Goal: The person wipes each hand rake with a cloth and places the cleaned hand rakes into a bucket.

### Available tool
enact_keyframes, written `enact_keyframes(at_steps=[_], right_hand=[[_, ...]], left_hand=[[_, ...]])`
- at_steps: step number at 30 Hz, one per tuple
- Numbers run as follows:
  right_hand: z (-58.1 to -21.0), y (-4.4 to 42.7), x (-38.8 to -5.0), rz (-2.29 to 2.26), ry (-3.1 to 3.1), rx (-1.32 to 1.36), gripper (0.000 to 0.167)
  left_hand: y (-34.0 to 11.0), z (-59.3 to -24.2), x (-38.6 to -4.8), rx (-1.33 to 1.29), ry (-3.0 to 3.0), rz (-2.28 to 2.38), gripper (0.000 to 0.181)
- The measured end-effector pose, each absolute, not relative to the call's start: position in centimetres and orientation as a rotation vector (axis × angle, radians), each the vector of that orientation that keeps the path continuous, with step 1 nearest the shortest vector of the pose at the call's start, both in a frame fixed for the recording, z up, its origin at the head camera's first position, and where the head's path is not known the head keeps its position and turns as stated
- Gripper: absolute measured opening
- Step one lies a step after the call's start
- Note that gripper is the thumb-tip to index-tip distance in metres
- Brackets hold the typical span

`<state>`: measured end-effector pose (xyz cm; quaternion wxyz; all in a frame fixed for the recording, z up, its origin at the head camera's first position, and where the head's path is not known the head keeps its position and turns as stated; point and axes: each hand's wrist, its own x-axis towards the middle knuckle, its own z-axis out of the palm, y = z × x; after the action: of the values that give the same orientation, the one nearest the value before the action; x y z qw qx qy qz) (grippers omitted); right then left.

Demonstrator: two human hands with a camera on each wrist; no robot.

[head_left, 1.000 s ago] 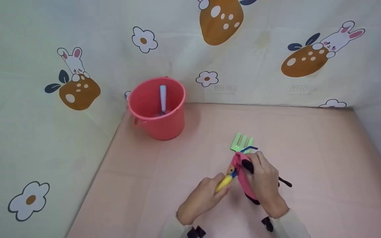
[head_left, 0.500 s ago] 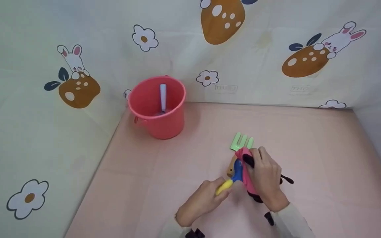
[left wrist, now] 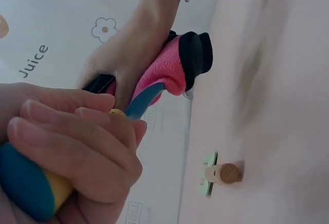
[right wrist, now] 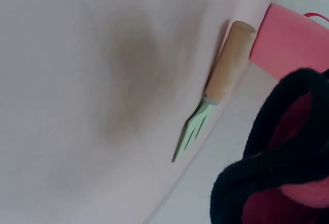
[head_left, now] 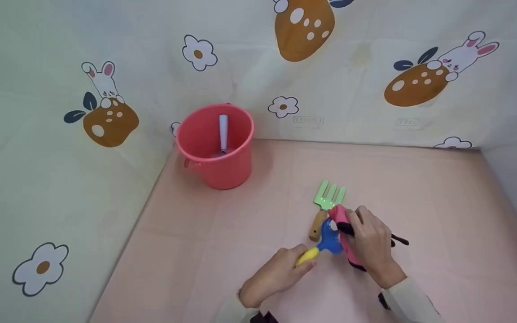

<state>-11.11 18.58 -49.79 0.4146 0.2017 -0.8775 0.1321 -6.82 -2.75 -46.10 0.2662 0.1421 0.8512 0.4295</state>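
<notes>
- White fabric-like backdrop (head_left: 240, 76) printed with rabbits, brown fruit and flowers: rising behind everything, probably screening off the working space.
- Pale pink, flat tabletop (head_left: 424, 193): lying underneath, giving a level, roomy base.
- Red, tapered, round plastic bucket (head_left: 227, 175): standing upright at the far left, near the backdrop, mouth upward, seemingly for containing things well apart from the work.
- Bare left hand (head_left: 281, 269): wrapping curled fingers around the yellow grip of a plastic-looking hand tool (head_left: 327, 242) with a blue head; holding above the tabletop by that grip, apparently for steadying the tool while leaving the head exposed.
- Bare right hand (head_left: 370, 244): clamping a crumpled, soft pink cloth (left wrist: 160, 75) with black edging; bunching folds against the blue head, apparently touching, presumably for getting snug contact.
- Green, flat-tined fork (head_left: 326, 204) with a round wooden handle: lying on the tabletop, just beyond the tool, tines pointing away, untouched; probably resting there for easy reach.
- Slim white handle (head_left: 223, 132): leaning inside the bucket, pointing upward, perhaps for easy grasping; lower end hidden in part.
</notes>
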Motion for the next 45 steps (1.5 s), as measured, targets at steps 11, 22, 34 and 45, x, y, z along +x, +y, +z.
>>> enact_keyframes(at_steps=[11, 22, 34, 45], right_hand=[[-47.7, 20.1, -10.4, 0.643, -2.142, 0.217, 0.015], [-46.4, 20.6, -10.5, 1.812, -2.506, -0.408, 0.055], [-46.9, 17.8, -9.5, 2.83, -2.069, -0.257, 0.05], [-46.3, 17.6, -8.6, 3.201, -1.607, -0.172, 0.031]], left_hand=[[-3.7, -46.4, -7.4, 0.315, 2.32, 1.168, 0.026], [-4.0, -45.9, -7.8, 0.341, 2.366, 1.479, 0.031], [-2.2, -45.1, -7.8, 0.485, 2.316, 1.636, 0.034], [-1.7, -45.0, -7.8, 0.547, 2.415, 1.545, 0.032]])
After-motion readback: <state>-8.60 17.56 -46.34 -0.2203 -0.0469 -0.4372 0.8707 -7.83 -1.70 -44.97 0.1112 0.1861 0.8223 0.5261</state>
